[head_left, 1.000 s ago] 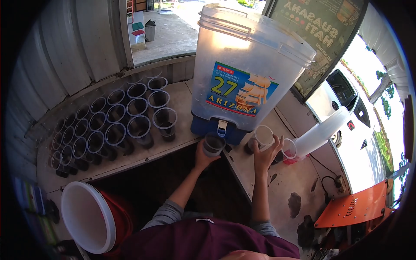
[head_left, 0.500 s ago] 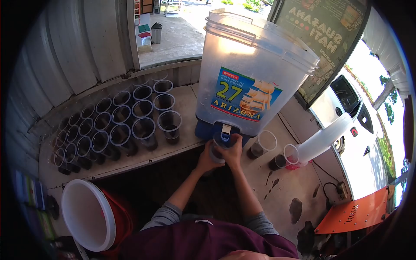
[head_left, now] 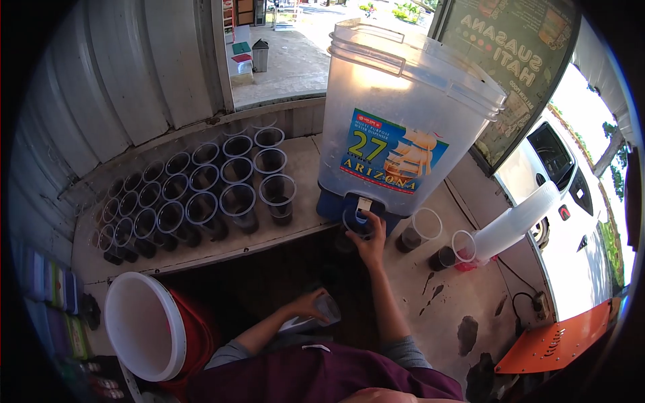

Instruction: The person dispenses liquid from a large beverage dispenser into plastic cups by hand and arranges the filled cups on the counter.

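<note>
A large clear water dispenser (head_left: 336,134) with a blue base stands in front of me, with a tap (head_left: 364,204) low on its front. Just below the tap, my right hand (head_left: 370,243) is closed around a clear plastic cup (head_left: 348,228) whose lower part is hard to make out against the dark. Lower and nearer my body, my left hand (head_left: 308,305) grips another clear plastic cup (head_left: 329,309), tilted; I cannot tell whether anything is in it.
Rows of cups with dark liquid (head_left: 201,208) fill the left counter. Right of the dispenser stand two part-filled cups (head_left: 408,239) and a leaning stack of clear cups (head_left: 514,221). A white bucket (head_left: 144,282) sits lower left; an orange metal panel (head_left: 554,339) lies lower right.
Both hands were together under the tap. My left hand has moved down toward my body with one cup, while the right stays at the tap with the other. The view has shifted slightly.
</note>
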{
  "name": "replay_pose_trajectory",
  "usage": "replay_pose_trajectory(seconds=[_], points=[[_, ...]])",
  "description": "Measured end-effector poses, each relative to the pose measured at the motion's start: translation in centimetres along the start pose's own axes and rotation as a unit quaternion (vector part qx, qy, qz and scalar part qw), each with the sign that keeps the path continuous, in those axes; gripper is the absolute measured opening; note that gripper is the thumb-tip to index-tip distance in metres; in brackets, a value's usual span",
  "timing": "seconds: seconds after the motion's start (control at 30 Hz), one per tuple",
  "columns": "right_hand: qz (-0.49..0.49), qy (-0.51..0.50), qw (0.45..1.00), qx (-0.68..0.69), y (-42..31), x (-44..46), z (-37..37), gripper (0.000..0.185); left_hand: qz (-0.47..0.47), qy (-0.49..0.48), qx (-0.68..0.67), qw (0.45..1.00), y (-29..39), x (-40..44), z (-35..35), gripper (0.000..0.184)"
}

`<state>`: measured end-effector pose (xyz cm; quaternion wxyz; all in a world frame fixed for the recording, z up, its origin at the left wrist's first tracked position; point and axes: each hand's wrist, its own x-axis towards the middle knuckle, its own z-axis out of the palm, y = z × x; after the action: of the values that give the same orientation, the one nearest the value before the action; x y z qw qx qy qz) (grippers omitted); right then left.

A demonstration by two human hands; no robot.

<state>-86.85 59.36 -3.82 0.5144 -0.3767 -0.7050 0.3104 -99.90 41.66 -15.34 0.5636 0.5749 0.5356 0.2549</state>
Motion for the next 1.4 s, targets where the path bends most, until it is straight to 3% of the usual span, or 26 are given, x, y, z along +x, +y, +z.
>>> replay_pose_trajectory(seconds=[0.03, 0.1, 0.23, 0.3, 0.53, 0.73, 0.8, 0.93, 1.03, 1.13, 1.33, 1.4], points=[[-0.002, 0.001, 1.0, 0.0, 0.1, 0.0, 0.0, 0.063, -0.003, 0.003, 0.003, 1.0, -0.4, -0.3, 0.7, 0.083], [-0.008, 0.003, 1.0, -0.001, 0.2, 0.0, 0.0, 0.063, 0.105, -0.048, 0.061, 0.991, -0.6, -0.9, 2.0, 0.084], [-0.013, 0.007, 1.0, -0.002, 0.1, 0.0, 0.0, 0.062, 0.079, -0.11, 0.042, 0.99, -0.4, -1.9, 3.2, 0.084], [-0.014, 0.007, 1.0, 0.003, 0.1, 0.0, 0.1, 0.062, 0.138, -0.093, 0.023, 0.986, -1.0, -2.2, 3.0, 0.086], [-0.027, 0.011, 1.0, 0.006, 0.3, -0.1, 0.1, 0.062, 0.146, -0.111, -0.041, 0.982, -1.0, -2.8, 2.7, 0.081], [-0.022, 0.008, 1.0, 0.006, 0.5, -0.1, 0.2, 0.062, 0.14, -0.09, 0.006, 0.986, -0.7, -2.5, 2.7, 0.078], [-0.028, 0.01, 1.0, 0.006, 0.5, -0.1, 0.2, 0.062, 0.112, -0.08, 0.073, 0.988, -0.6, -2.3, 2.8, 0.077], [-0.022, 0.008, 1.0, -0.003, 0.2, -0.1, 0.1, 0.063, 0.076, -0.083, 0.079, 0.99, 0.1, -2.0, 2.7, 0.076], [-0.015, 0.005, 1.0, -0.005, 0.2, -0.1, 0.1, 0.063, 0.106, -0.08, 0.063, 0.989, -0.2, -1.6, 2.9, 0.075], [-0.027, 0.008, 1.0, -0.004, 0.2, 0.0, 0.1, 0.062, 0.162, -0.1, -0.042, 0.981, -0.7, -1.4, 3.0, 0.071], [-0.026, 0.002, 0.999, -0.018, 0.3, -0.1, 0.1, 0.062, 0.137, -0.115, 0.001, 0.984, 0.0, -1.4, 2.9, 0.084], [-0.03, 0.004, 0.999, -0.02, 0.5, 0.0, 0.2, 0.062, 0.126, -0.183, 0.031, 0.974, 0.7, -1.0, 2.5, 0.092]])
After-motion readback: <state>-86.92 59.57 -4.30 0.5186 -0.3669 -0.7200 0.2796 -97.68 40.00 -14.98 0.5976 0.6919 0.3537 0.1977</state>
